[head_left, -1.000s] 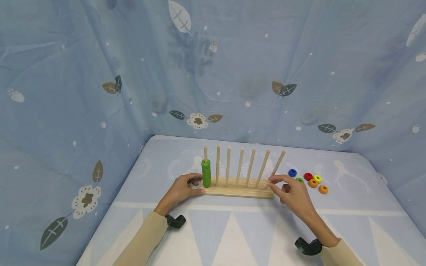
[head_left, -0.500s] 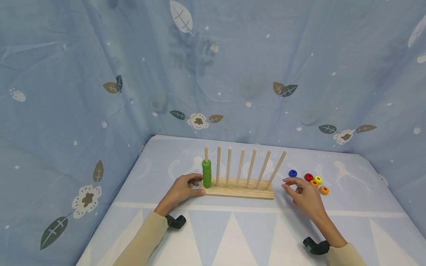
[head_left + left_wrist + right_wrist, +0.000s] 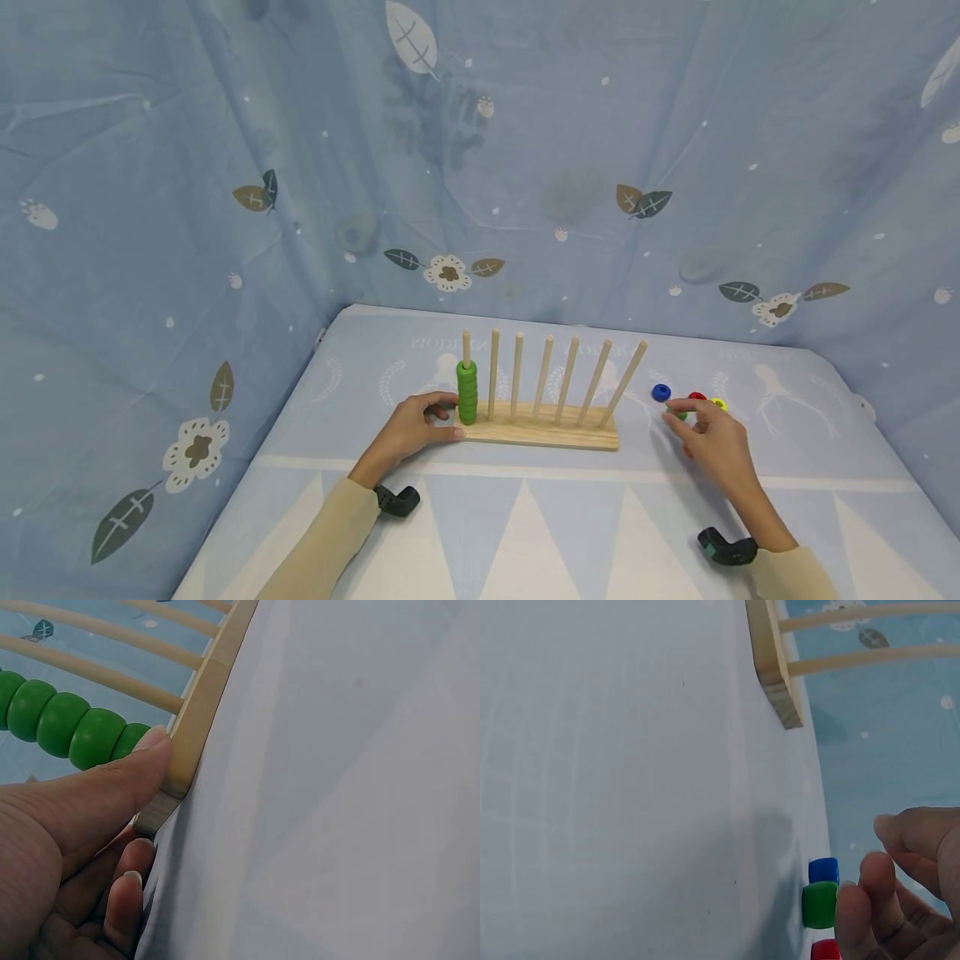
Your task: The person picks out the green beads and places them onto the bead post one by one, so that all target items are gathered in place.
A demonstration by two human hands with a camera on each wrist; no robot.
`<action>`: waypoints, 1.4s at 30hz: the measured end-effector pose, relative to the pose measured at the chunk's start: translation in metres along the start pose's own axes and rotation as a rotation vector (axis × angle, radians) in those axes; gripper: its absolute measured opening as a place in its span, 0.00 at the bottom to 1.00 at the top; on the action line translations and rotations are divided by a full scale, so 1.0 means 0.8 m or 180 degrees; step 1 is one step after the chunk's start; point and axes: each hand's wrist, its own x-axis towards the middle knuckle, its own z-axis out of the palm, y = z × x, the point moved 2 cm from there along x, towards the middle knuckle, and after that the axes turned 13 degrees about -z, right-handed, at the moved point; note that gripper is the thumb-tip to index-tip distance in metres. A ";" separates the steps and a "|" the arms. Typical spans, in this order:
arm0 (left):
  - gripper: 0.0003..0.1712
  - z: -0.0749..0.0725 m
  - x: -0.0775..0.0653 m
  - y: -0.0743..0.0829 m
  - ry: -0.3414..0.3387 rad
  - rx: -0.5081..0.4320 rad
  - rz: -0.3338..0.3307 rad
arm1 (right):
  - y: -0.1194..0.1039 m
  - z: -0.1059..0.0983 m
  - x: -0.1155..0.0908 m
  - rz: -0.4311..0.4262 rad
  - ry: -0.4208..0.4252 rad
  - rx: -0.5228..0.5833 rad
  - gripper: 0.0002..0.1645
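Note:
A wooden peg stand (image 3: 540,432) with a row of upright pegs stands on the table. Several green beads (image 3: 467,393) are stacked on its leftmost peg. My left hand (image 3: 411,432) holds the left end of the stand's base, its thumb (image 3: 142,761) on the edge and the other fingers curled close by. To the right of the stand, my right hand (image 3: 716,442) hovers over a loose green bead (image 3: 820,905), thumb and index finger apart with nothing pinched between them. Whether a fingertip touches that bead, I cannot tell.
A blue bead (image 3: 661,392) lies just beyond my right fingertips. Red (image 3: 697,397) and yellow (image 3: 720,404) beads show partly behind the hand. Patterned blue cloth (image 3: 525,167) hangs behind the table. Each wrist wears a dark device (image 3: 726,547).
My right hand has moved right, from the stand's right end to the loose beads, and now covers the orange ones. The left hand has stayed on the base.

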 end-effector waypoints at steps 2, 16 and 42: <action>0.32 0.000 0.000 0.000 0.0001 -0.0004 -0.0002 | 0.005 0.000 0.001 0.0010 0.0031 -0.0051 0.14; 0.32 0.000 0.001 0.000 -0.0003 -0.0030 0.0015 | 0.025 0.004 0.005 0.0058 0.0018 -0.0175 0.16; 0.32 0.000 0.000 0.000 0.0008 0.0050 -0.0065 | 0.031 0.014 0.009 0.0462 -0.0281 -0.0023 0.24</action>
